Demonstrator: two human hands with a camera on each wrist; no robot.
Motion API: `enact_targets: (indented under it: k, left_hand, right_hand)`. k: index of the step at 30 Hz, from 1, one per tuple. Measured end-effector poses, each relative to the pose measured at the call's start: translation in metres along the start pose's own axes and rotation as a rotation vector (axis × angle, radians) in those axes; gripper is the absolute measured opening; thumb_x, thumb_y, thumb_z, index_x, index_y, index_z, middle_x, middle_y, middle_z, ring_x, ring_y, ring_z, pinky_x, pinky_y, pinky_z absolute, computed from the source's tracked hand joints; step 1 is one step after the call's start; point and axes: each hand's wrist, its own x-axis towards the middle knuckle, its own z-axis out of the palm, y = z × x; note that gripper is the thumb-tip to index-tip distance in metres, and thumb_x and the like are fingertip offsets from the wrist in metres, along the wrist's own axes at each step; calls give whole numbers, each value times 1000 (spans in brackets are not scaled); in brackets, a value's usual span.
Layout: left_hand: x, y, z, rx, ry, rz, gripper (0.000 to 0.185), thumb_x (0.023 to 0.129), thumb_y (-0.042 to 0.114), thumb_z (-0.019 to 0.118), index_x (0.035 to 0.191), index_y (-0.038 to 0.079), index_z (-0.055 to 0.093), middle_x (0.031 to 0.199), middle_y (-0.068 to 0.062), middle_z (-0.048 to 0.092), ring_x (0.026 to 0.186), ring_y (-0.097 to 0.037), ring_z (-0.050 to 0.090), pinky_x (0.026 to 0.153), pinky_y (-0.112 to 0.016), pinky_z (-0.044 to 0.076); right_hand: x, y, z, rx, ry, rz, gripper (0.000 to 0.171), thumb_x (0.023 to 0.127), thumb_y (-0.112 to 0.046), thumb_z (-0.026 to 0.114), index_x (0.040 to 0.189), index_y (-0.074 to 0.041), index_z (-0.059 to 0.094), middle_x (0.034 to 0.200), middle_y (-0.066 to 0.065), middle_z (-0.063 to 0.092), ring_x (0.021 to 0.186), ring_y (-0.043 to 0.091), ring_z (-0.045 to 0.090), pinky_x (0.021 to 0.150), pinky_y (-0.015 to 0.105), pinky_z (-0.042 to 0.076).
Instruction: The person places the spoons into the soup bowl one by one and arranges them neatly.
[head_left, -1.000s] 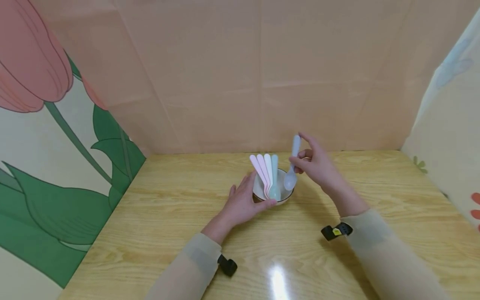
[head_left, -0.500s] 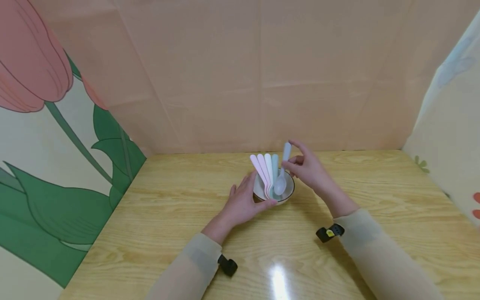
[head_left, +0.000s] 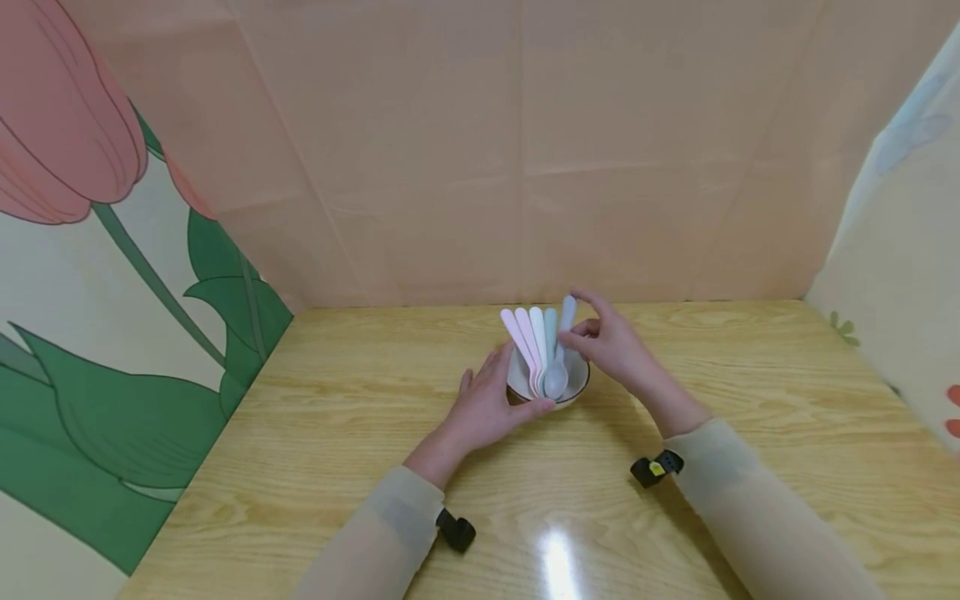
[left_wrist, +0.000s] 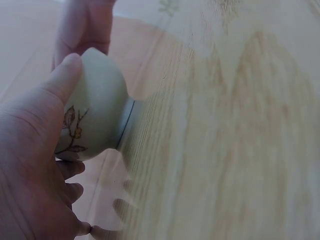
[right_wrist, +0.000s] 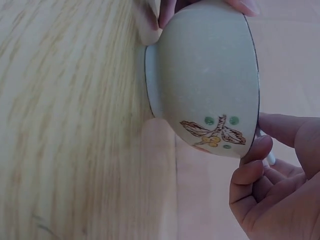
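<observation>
Holding pale blue spoon (head_left: 562,346), glazed leaf-painted bowl (right_wrist: 210,80)

- Light wooden table (head_left: 315,433) with visible grain and a bright glare spot near the front edge.
- Peach backdrop (head_left: 487,150) behind it.
- Tulip-print panel (head_left: 97,275) on the left.
- Pale floral panel (head_left: 900,250) on the right.

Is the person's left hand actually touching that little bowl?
Touching. The left wrist view shows the left hand wrapped against the bowl, thumb pressed on its side with no gap. The head view agrees.
</observation>
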Motion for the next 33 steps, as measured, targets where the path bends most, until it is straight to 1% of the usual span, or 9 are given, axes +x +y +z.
enact_targets:
  k: [3,7,12,17,21,25,29,33]
  left_hand:
    - [0,0,0,0,-5,-7,117,96,77,69,179,28,4,182,-4,22,167,-27,21,127,-76,9]
    - [0,0,0,3,-10,-12,117,96,75,71,179,27,5,182,-4,22,167,-26,20,127,-75,9]
    - [2,-1,1,3,-9,-8,116,96,76,71,179,27,6,182,-3,24,167,-26,21,127,-75,10]
    - [1,-1,0,3,-13,-13,117,96,78,69,179,27,6,182,-4,23,168,-26,20,127,-75,10]
    - [1,0,0,7,-16,-19,118,95,79,68,179,25,5,183,-6,21,168,-27,19,128,-74,9]
    - [0,0,-1,8,-12,-11,118,96,79,68,179,25,5,183,-6,22,167,-27,21,127,-75,10]
    - [0,0,-1,1,-8,-6,117,96,78,68,179,25,5,182,-4,23,166,-27,24,127,-76,10]
    - [0,0,-1,5,-12,-14,117,96,77,69,179,25,5,182,-5,23,167,-27,23,127,-75,10]
  right_hand:
    - [0,0,1,-18,-4,3,82,106,-22,79,174,-19,32,108,18,76,87,25,67,70,31,51]
    - [-1,0,2,-47,-8,5,82,106,-23,79,173,-18,33,109,16,77,97,28,70,74,33,52]
    - [0,0,2,-74,-15,12,82,106,-24,80,173,-16,33,108,16,77,93,27,68,72,33,51]
    - [1,1,1,-87,-12,11,80,105,-22,80,171,-14,35,108,17,75,91,27,67,73,34,51]
    - [1,3,2,-94,-3,2,76,105,-20,80,168,-9,39,109,19,73,92,28,66,75,35,52]
    - [0,2,2,-110,9,0,74,104,-17,81,166,-6,42,112,19,71,93,28,65,73,33,51]
    - [-1,0,1,-131,12,6,76,103,-18,82,166,-5,43,115,19,70,94,30,63,74,33,50]
    - [-2,0,2,-147,1,16,72,102,-20,83,163,-6,47,121,20,70,98,32,63,75,35,51]
